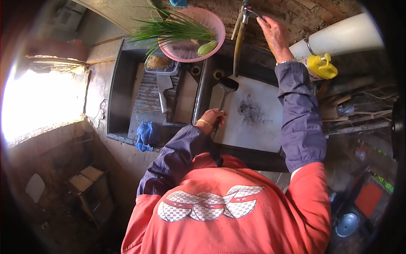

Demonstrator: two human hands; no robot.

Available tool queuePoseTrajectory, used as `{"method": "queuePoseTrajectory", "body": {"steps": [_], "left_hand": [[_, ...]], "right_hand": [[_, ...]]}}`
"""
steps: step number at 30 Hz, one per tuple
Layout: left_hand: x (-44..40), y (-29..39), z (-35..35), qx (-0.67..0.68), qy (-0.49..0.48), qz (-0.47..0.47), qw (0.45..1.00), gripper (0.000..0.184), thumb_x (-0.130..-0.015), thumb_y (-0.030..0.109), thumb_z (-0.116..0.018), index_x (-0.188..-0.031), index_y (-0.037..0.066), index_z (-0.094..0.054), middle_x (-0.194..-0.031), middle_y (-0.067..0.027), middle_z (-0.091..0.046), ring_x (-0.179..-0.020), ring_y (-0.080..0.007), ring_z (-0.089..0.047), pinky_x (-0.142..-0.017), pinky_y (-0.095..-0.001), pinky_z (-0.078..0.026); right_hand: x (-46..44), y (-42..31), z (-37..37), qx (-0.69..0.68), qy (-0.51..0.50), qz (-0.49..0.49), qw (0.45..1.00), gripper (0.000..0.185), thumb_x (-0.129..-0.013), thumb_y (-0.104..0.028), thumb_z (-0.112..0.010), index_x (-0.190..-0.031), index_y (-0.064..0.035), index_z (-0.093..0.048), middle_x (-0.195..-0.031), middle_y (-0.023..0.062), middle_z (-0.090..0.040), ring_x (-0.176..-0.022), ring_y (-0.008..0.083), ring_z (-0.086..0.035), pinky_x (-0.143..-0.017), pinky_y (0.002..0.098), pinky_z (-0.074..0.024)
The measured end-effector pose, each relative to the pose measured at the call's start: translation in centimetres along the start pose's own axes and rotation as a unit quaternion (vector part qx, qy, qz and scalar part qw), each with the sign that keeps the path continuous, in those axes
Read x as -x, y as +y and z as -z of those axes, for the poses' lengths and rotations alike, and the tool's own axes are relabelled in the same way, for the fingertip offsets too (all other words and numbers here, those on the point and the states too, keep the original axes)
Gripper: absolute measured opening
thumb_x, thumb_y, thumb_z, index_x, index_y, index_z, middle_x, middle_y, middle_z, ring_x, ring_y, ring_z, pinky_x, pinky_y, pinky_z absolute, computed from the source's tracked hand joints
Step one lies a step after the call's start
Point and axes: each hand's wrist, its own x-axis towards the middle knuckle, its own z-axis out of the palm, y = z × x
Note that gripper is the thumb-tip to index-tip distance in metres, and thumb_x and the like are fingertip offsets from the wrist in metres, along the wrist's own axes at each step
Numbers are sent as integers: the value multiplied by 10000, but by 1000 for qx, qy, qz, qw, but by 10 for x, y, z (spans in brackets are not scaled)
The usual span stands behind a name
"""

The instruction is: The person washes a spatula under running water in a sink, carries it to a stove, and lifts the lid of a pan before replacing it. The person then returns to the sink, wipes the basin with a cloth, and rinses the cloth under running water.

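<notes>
My left hand (212, 120) is closed round the handle of a cooking spatula (229, 84), whose dark head points away from me over the right sink basin (270, 131). Up at the wall, my right hand (276, 37) has its fingers on the lever (254, 12) of the faucet (244, 19). A brownish hose (238, 51) hangs from the faucet into the basin, beyond the spatula head. Dark specks lie on the pale basin floor. I cannot make out whether water is running.
A pink colander (218, 21) with long green leaves (177, 31) and a green vegetable (207, 48) sits behind the sink. On the left side are a cleaver (164, 86), a plastic tub (162, 70) and a blue cloth (147, 135). A yellow bottle (319, 67) stands right.
</notes>
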Motion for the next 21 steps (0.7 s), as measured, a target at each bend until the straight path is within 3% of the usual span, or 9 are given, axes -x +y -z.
{"method": "queuePoseTrajectory", "body": {"steps": [2,4,7,8,10,14,18,20,21], "left_hand": [[-2,1,0,-4,-8,4,1000,241,-945,207,-504,-1001,11,-633,-641,-31,-570,-526,-122,-525,-492,-259,-405],[-8,-4,3,-21,-12,-4,1000,244,-944,208,-511,-992,5,-637,-636,-33,-574,-521,-119,-522,-489,-259,-399],[-9,-10,7,-51,-7,-30,998,247,-942,213,-519,-973,4,-647,-608,-37,-573,-481,-115,-501,-477,-257,-388],[-7,-10,8,-53,-6,-26,998,247,-942,213,-519,-973,4,-647,-608,-37,-573,-481,-115,-501,-477,-257,-388],[-1,-7,5,-62,3,-18,998,251,-945,214,-516,-949,8,-659,-570,-44,-565,-433,-111,-472,-458,-255,-375],[-1,-16,5,-89,8,-23,996,255,-947,214,-514,-928,5,-660,-547,-44,-554,-404,-109,-452,-432,-252,-357],[8,-18,3,-83,10,-39,996,270,-949,232,-519,-908,2,-655,-535,-41,-547,-392,-105,-446,-409,-251,-344],[10,-16,3,-77,8,-45,996,278,-949,240,-521,-900,1,-654,-532,-41,-546,-388,-105,-445,-403,-251,-341],[10,-14,2,-81,13,-43,996,281,-949,243,-521,-897,0,-653,-529,-42,-543,-386,-107,-444,-402,-251,-340]], "right_hand": [[22,11,-11,-111,39,-71,990,335,-892,-384,-592,-960,-66,-675,-733,133,-656,-678,312,-636,-622,393,-477],[68,13,-19,-203,-75,-208,954,407,-895,-432,-588,-1027,-57,-674,-710,103,-650,-664,236,-634,-635,357,-480],[177,44,-73,-154,-181,-262,935,423,-858,-481,-590,-874,-62,-650,-744,177,-629,-727,381,-602,-648,422,-464],[211,36,-80,-173,-194,-314,913,466,-844,-503,-595,-789,-42,-625,-707,162,-638,-701,333,-632,-656,401,-475],[261,10,-96,-335,-191,-464,798,461,-839,-473,-653,-694,-38,-606,-595,70,-622,-570,141,-628,-524,288,-486],[276,-37,-126,-484,-80,-651,579,330,-829,-343,-718,-893,-30,-637,-730,49,-644,-593,163,-628,-492,300,-492],[252,-34,-157,-484,-9,-702,522,282,-841,-288,-712,-925,-27,-651,-749,50,-642,-629,173,-612,-518,328,-494],[263,-18,-186,-588,56,-649,479,268,-835,-277,-715,-929,-33,-657,-794,44,-638,-642,174,-583,-529,341,-469],[265,-20,-195,-586,83,-619,516,259,-840,-271,-709,-925,-32,-659,-855,50,-640,-637,164,-565,-539,337,-460]]}}
